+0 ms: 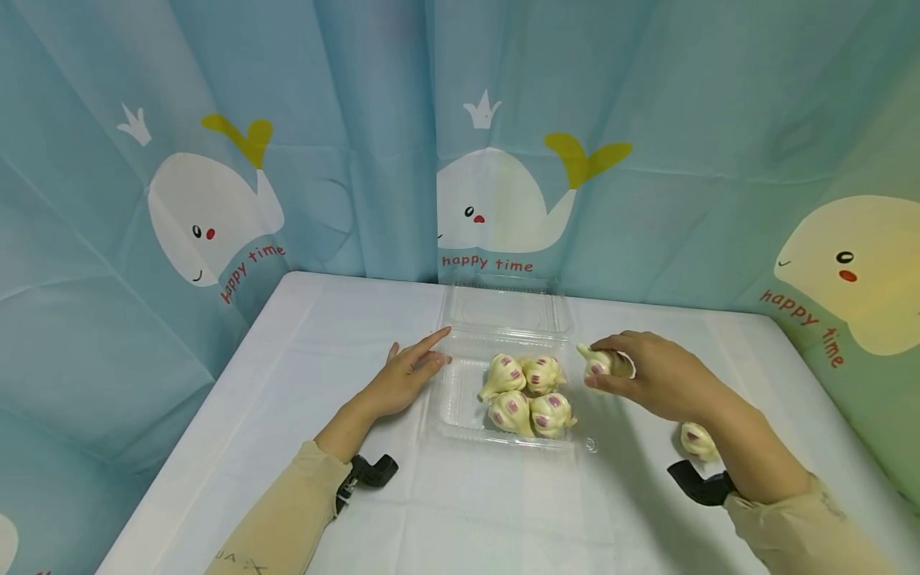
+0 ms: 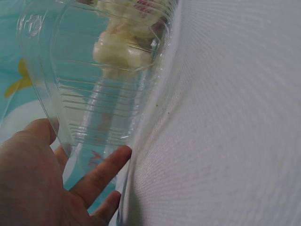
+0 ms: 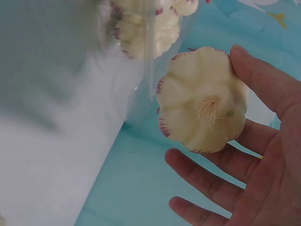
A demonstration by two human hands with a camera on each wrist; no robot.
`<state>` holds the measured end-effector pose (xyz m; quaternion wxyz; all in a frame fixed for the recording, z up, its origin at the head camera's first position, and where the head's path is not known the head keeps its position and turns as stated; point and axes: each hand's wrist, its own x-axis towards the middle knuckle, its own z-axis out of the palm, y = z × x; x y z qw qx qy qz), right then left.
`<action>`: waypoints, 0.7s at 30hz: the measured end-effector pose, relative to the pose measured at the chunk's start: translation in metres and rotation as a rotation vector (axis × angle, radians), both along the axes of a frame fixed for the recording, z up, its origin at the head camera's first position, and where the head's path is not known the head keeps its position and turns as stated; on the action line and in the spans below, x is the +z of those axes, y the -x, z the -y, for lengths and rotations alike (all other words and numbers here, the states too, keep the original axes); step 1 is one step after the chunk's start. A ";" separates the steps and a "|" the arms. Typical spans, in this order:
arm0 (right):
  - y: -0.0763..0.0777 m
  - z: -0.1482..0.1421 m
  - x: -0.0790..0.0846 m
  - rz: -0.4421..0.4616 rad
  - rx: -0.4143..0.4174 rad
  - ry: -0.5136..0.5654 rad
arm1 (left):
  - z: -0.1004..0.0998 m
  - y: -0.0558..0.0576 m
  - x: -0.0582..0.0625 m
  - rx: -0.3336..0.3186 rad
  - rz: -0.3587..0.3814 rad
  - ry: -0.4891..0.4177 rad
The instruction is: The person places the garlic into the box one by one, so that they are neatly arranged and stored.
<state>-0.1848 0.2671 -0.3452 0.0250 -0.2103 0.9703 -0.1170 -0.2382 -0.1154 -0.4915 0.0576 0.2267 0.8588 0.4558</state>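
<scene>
Backdrop cloth (image 1: 388,96), blue, one: hangs beyond the grip; printed with white whales, yellow tails, small white crowns and red "happy time" lettering.

Table (image 1: 489,511), white-covered, one: extends below the grip and to either side.

Sleeves (image 1: 287,511), tan, two: on the forearms, nearer the wearer than the grip.

Container (image 1: 460,391), clear plastic, one: directly left of the grip, resting on the table; its hinged lid (image 1: 503,310) folded back on the far side, ahead and to the left of the grip.

Right hand (image 1: 654,371): thumb and fingers closed about one bulb; the ring and little fingers extend clear of it in the right wrist view.

Left hand (image 1: 402,379): across the container from the grip, at the left wall; fingers spread, a fingertip against the rim, nothing grasped.

Held garlic bulb (image 3: 202,101), cream with purple marks, one: in the grip, off the table, just beside the container's right edge; stem toward the container, root end toward the wrist camera.

Boxed bulbs (image 1: 509,411), four: left of the grip, inside the container, clustered toward its right side.

Loose bulb (image 1: 697,442), one: on the table, right of the grip and nearer the wearer, beside the right forearm.

Wrist pieces (image 1: 375,471), black, two: one at each wrist.

Root tuft (image 3: 208,109), pale, fibrous: on the held bulb's base.
</scene>
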 end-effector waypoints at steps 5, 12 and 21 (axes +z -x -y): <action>0.004 0.011 0.004 -0.003 0.022 -0.005 | 0.000 0.000 0.000 0.000 -0.005 -0.002; 0.008 0.027 0.008 -0.014 0.050 -0.010 | 0.000 -0.001 0.001 0.002 0.003 -0.006; 0.012 0.049 0.012 -0.031 0.097 -0.022 | 0.000 0.000 0.000 0.004 0.014 0.006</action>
